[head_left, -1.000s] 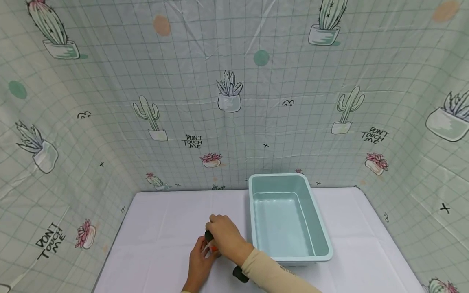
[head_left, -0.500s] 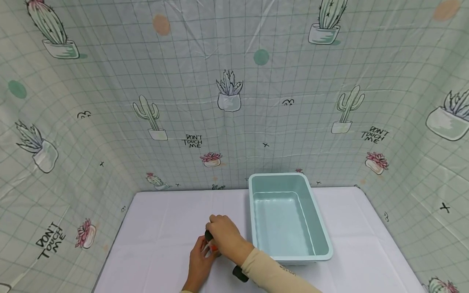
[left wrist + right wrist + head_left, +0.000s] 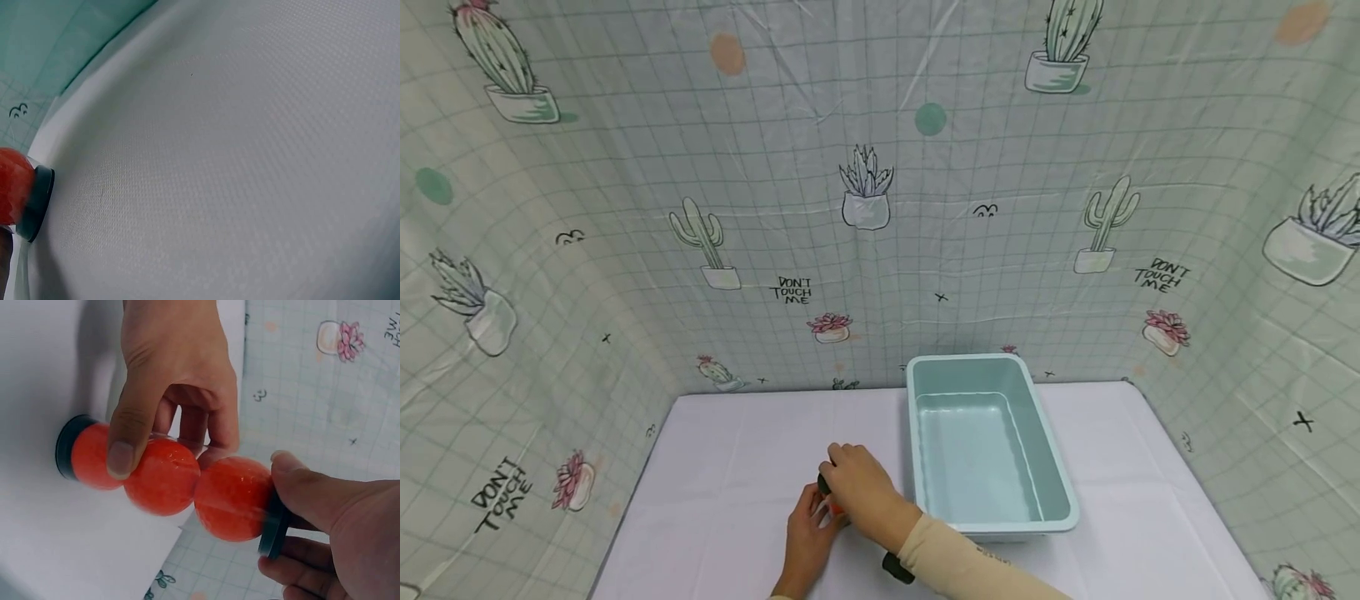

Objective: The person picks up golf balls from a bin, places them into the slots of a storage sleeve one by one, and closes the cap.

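Observation:
A clear tube (image 3: 164,477) holds three orange-red balls and has a dark cap at each end. My left hand (image 3: 808,533) grips the tube around its side, thumb across the front in the right wrist view. At the upper end, my right hand (image 3: 867,496) pinches the dark cap (image 3: 273,526) between thumb and fingers. The other cap (image 3: 70,447) is down by the white tablecloth; contact with it is hard to tell. Only that lower end of the tube (image 3: 15,187) shows in the left wrist view. From the head, my right hand hides most of the tube.
A pale blue-green plastic bin (image 3: 917,442) stands on the white-covered table (image 3: 737,467), just right of my hands. A black piece (image 3: 898,568) shows by my right forearm. A curtain (image 3: 865,275) printed with cacti surrounds the table at the back and sides.
My right wrist and forearm have shifted slightly down and right, with the hand still on the cap. The left hand holds nearly the same place. The head view has swung slightly.

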### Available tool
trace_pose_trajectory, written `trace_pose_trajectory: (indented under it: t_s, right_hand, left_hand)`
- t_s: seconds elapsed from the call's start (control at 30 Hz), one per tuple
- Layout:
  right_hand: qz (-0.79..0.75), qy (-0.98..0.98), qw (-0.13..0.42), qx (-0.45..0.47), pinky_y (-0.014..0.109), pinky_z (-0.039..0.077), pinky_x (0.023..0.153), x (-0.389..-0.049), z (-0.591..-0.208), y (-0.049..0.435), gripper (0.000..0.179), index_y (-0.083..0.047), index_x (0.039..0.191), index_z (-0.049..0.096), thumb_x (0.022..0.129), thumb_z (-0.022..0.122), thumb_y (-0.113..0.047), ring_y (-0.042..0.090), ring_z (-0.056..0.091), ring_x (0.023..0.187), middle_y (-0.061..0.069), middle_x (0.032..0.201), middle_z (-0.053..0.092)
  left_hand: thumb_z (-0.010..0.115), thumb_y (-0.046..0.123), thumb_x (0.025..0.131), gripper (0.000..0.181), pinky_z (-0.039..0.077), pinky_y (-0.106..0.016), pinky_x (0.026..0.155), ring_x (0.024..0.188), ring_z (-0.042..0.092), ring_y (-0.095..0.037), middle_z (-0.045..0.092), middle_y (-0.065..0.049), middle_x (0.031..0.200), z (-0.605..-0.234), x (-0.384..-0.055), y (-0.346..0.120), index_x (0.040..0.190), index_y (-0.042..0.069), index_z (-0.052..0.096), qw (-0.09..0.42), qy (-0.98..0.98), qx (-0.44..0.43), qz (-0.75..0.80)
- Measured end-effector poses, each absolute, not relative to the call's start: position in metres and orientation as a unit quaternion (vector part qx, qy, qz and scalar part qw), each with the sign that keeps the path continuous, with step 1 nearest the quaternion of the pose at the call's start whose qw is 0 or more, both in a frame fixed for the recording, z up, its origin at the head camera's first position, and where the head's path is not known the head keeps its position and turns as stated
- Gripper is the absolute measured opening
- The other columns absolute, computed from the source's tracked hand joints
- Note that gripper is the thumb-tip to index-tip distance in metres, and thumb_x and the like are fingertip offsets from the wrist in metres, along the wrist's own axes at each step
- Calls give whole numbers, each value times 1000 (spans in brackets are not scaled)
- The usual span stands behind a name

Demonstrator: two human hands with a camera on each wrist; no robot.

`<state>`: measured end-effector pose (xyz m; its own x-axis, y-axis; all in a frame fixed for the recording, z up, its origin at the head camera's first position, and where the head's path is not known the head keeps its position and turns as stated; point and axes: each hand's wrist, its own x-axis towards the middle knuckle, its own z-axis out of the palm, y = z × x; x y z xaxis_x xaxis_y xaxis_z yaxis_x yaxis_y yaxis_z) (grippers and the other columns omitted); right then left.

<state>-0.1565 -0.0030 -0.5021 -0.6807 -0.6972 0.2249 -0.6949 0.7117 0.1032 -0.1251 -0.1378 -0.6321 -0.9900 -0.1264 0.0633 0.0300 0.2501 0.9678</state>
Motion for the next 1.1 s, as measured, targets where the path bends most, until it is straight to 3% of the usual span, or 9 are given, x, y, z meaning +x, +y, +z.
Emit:
trace_pose_trajectory:
  t_s: [0.27, 0.47, 0.8, 0.93, 1.1]
  right_hand:
    - [41, -922, 100, 371, 23, 57, 85, -156, -502, 2, 37, -13, 116, 77, 89, 87, -35, 11, 63, 90, -1, 102, 64]
    - [98, -924, 84, 360, 27, 57, 93, -155, -498, 14, 44, -8, 127, 74, 91, 84, -32, 15, 64, 99, 2, 113, 67]
    - [193, -910, 129, 344, 36, 59, 89, -150, -482, 57, 40, -3, 120, 74, 87, 88, -22, 21, 66, 98, 5, 108, 68]
    - [223, -904, 156, 329, 40, 59, 89, -149, -479, 79, 39, -2, 118, 74, 85, 89, -17, 22, 66, 99, 5, 107, 68]
    - [244, -901, 184, 306, 40, 59, 87, -148, -476, 107, 40, -1, 118, 74, 83, 90, -13, 23, 67, 100, 6, 109, 69]
  left_hand:
    - [78, -6, 87, 45, 53, -55, 110, 136, 58, -45, 65, -23, 138, -631, -124, -138, 127, 1, 60, 57, -780, 35, -622]
    - [86, -2, 84, 49, 56, -47, 109, 130, 63, -28, 69, -21, 132, -632, -125, -139, 126, -1, 60, 71, -771, 29, -632]
    - [88, 0, 83, 52, 55, -56, 107, 131, 61, -49, 67, -28, 131, -636, -124, -139, 125, -4, 58, 75, -783, 26, -617]
    - [88, -2, 81, 52, 55, -56, 106, 129, 63, -46, 68, -28, 129, -637, -125, -138, 124, -5, 58, 81, -786, 28, -613]
    - [88, -5, 79, 51, 56, -52, 106, 126, 65, -33, 69, -27, 126, -636, -125, -137, 122, -5, 59, 87, -784, 29, -613]
